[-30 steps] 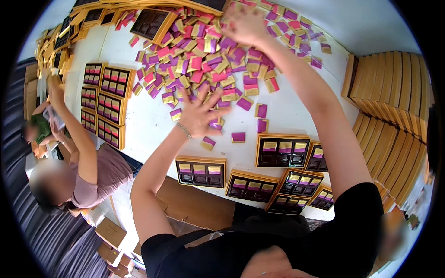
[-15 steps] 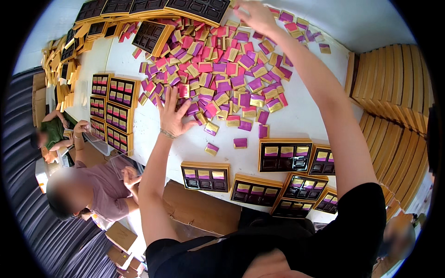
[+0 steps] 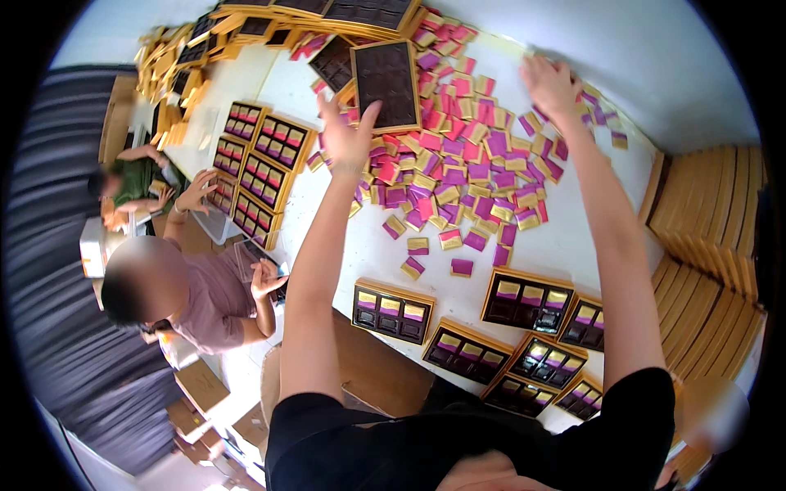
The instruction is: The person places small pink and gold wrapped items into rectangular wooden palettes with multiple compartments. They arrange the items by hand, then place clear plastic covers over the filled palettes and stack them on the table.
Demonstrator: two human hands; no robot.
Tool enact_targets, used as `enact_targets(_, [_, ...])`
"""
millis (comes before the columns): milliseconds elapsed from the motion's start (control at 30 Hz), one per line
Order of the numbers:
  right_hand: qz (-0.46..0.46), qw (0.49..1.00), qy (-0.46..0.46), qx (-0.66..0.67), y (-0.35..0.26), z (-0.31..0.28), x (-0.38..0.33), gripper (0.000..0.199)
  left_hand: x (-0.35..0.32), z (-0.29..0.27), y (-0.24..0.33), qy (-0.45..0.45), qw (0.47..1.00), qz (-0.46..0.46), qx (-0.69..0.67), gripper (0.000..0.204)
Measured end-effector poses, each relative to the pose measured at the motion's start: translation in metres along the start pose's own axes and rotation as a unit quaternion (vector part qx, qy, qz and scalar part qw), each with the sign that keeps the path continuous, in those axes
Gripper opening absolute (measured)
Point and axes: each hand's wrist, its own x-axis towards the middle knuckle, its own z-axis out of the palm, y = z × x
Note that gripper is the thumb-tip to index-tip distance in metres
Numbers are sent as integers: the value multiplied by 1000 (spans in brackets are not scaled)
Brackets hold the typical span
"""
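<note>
My left hand (image 3: 348, 141), fingers spread, is at the lower left corner of a dark-faced, gold-edged chocolate box tray (image 3: 386, 82). Its thumb overlaps the tray's face, and the fingers reach up past its left side. My right hand (image 3: 553, 88) is at the far right of a wide pile of small wrapped chocolates (image 3: 467, 147) in gold, purple and pink. Its fingers are bent but look apart; slight blur and the hand's back hide the tips. Behind the upright-looking tray leans another dark tray (image 3: 332, 65).
Partly filled trays (image 3: 393, 311) stand at the near edge, more at right (image 3: 528, 299). Filled boxes (image 3: 262, 180) line the left, beside a co-worker in a mauve shirt (image 3: 209, 299). Tall stacks of gold box parts (image 3: 708, 213) rise at right; dark trays (image 3: 368, 12) are stacked at the back.
My left hand has moved up from the pile's near left to the tray. The tray has come forward from the back stack over the pile. My right hand has left the stack for the right side.
</note>
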Motion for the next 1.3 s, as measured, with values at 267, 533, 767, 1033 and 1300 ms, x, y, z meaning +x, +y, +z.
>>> enact_targets(267, [8,935,66,349,-108,15,-10,42,64,40,23,9,975,-189,116,134])
enact_targets(533, [182,687,-166,684,-154,8,146,68,122,-23,1,118,912,-260,-294,32])
enact_targets(767, [138,683,-231,679,-152,19,172,58,203,30,-72,117,825,-282,-476,55])
enact_targets(1033, [191,632,-256,706,-207,-20,146,47,214,25,-115,115,841,-289,-442,57])
enact_targets(1300, [182,543,-313,758,-180,-127,12,40,158,11,-89,43,854,-370,-362,49])
